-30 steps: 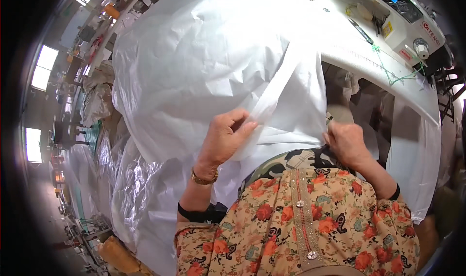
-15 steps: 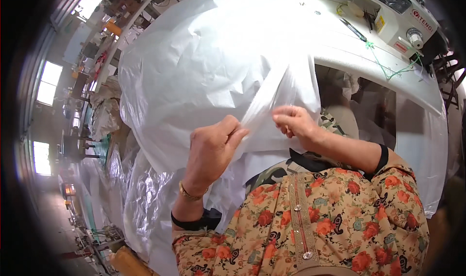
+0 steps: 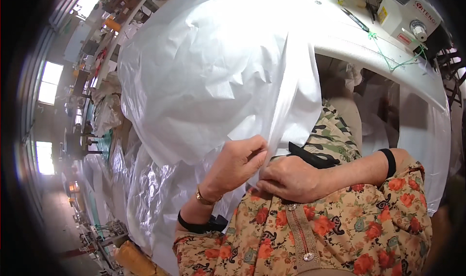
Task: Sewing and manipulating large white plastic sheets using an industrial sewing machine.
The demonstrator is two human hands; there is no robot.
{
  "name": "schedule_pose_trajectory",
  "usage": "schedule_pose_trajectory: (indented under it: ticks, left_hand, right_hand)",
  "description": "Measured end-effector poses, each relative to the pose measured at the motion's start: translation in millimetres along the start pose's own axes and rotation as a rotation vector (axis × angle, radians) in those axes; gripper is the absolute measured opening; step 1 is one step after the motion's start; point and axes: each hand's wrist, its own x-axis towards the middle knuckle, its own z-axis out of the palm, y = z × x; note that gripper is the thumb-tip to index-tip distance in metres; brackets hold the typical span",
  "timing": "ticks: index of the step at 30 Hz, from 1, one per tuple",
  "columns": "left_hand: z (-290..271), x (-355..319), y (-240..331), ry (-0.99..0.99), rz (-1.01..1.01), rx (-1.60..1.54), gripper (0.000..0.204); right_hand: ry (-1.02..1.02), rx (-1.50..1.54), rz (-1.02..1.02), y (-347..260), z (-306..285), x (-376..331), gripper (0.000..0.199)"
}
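A large sheet of white, slightly shiny fabric point(image 3: 194, 91) spreads from the sewing table down toward my lap. Its folded edge runs in a narrow strip straight toward me. My left hand point(image 3: 238, 162) pinches this strip between thumb and fingers. Just right of it and a little nearer to me, my right hand point(image 3: 291, 179) is closed around the strip's lower end, close to my blouse. The fingertips of the right hand are partly hidden beneath the hand.
A white sewing machine point(image 3: 405, 24) stands at the far right on the pale table point(image 3: 349, 43). A black pen-like tool point(image 3: 355, 20) and green thread point(image 3: 388, 60) lie there. Crumpled clear plastic point(image 3: 150, 193) hangs at the left, with other machines beyond.
My right hand has come down toward my body and closed on the fabric edge. My left hand has shifted right and nearer, and the strip now lies straighter.
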Motion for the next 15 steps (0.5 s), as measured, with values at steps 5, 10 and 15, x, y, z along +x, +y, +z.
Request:
schedule_pose_trajectory:
  ticks: [5,10,15]
  left_hand:
    - [8,-10,-8,0.024,-0.098,-0.148,0.011]
    - [13,-14,-16,0.115,-0.076,-0.258,0.012]
    - [3,-17,-14,0.125,-0.227,-0.275,0.008]
  right_hand:
    - [-0.152,-0.315,-0.068,-6,4,8,0.031]
    - [-0.205,-0.326,-0.091,1,9,16,0.026]
    - [-0.031,-0.401,-0.360,15,13,10,0.024]
